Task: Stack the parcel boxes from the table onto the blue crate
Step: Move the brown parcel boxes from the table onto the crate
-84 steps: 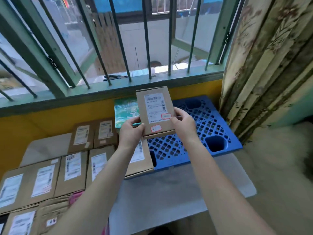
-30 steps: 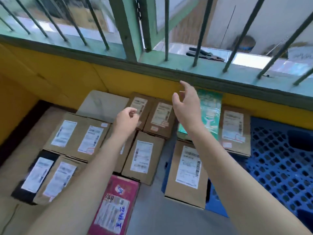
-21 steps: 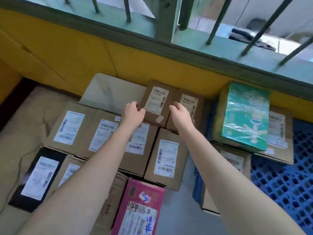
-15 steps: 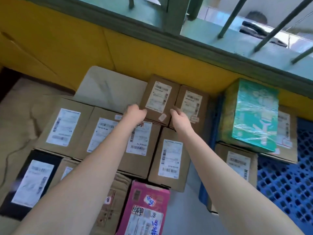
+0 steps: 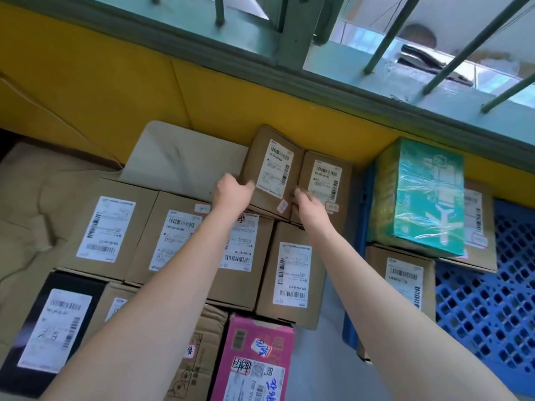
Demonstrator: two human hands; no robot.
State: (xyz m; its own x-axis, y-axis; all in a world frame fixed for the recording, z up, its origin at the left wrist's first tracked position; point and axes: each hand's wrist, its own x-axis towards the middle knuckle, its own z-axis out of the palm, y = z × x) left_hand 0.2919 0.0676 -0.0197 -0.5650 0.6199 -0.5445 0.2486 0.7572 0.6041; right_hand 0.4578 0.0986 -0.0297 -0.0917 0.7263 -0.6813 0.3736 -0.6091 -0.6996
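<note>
Yellow wall behind; left hand (image 5: pixel 233 190) and right hand (image 5: pixel 307 201) grasping rectangular brown cardboard parcel (image 5: pixel 270 172), white label

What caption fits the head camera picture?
Both hands, left and right, grip a small box by the yellow wall, near the blue crate.

Parcel depot: labelled boxes (image 5: pixel 289 273) everywhere.

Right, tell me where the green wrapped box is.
In the head view the green wrapped box sits on the right, on top of brown parcels at the blue crate's left end, right below the yellow wall.
</note>
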